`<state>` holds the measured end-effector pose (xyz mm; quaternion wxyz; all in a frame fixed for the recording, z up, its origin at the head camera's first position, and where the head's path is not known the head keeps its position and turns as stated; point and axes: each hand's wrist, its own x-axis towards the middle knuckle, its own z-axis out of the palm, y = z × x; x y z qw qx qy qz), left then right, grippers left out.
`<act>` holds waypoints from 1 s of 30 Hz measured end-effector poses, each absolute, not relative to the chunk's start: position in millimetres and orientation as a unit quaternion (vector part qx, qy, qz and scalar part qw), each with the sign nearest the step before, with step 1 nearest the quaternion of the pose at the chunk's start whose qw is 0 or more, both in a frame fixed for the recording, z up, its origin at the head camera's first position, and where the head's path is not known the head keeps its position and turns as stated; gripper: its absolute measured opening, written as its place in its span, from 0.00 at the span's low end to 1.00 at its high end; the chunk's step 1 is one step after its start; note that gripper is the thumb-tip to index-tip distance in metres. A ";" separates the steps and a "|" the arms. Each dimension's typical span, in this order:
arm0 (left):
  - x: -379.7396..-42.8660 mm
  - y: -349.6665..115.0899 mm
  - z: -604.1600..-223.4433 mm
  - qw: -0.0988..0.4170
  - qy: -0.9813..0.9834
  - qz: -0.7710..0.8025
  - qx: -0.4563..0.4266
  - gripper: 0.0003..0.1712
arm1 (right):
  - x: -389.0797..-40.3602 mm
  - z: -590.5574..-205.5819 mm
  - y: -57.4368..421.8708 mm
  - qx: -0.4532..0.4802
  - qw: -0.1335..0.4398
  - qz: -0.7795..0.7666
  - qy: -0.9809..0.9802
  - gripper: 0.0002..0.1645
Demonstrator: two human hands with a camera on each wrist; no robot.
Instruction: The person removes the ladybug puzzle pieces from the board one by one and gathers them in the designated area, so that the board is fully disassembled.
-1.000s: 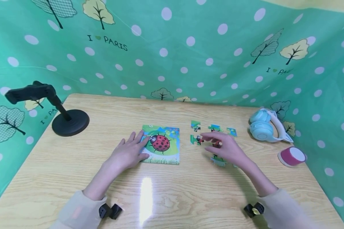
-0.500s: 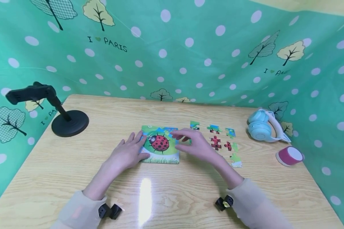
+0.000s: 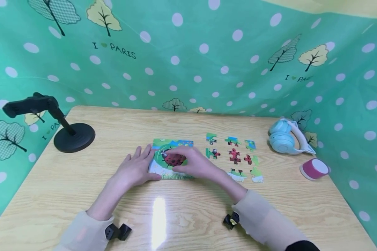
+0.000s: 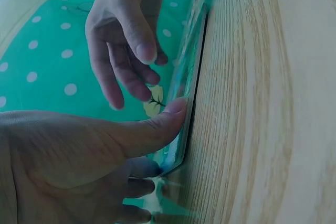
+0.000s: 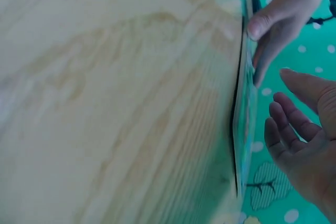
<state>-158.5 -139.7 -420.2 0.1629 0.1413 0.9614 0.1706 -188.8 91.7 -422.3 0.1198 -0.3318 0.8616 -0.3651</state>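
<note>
A square picture board (image 3: pixel 176 176) with a red ladybug on green, blue and white lies flat mid-table. My left hand (image 3: pixel 135 169) rests at its left side, fingers spread and thumb at the lower left corner. In the left wrist view, that thumb (image 4: pixel 170 114) touches the board's edge. Over the board's right half hovers my right hand (image 3: pixel 197 163), fingers loosely bent. The right wrist view shows the right hand (image 5: pixel 310 140) apart from the board, thumb and fingers separated, nothing visible between them. Part of the ladybug is hidden beneath it in the head view.
Several loose jigsaw pieces lie right of the board, among them a red spotted piece (image 3: pixel 234 156) and a ladybug-head piece (image 3: pixel 212 153). Blue-white headphones (image 3: pixel 284 137) and a magenta-white cylinder (image 3: pixel 315 169) stand at far right. A black stand (image 3: pixel 74 137) is at back left.
My right hand has moved left from above the loose pieces to above the ladybug board. The left hand has stayed at the board's left edge. The loose pieces look unmoved.
</note>
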 end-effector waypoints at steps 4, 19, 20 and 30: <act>-157.4 -141.7 -420.8 0.158 0.964 0.159 0.146 0.58 | -186.8 -424.4 78.7 -0.344 0.136 -0.336 0.866 0.32; -157.5 -140.9 -420.9 0.161 0.964 0.152 0.144 0.56 | -182.4 -432.0 59.3 -0.334 0.095 -0.239 0.907 0.31; -157.4 -141.1 -420.9 0.160 0.965 0.151 0.145 0.56 | -182.6 -431.9 58.3 -0.332 0.096 -0.237 0.908 0.31; -160.4 -143.7 -420.6 0.174 0.962 0.142 0.153 0.58 | -183.8 -431.0 53.5 -0.312 0.116 -0.237 0.913 0.32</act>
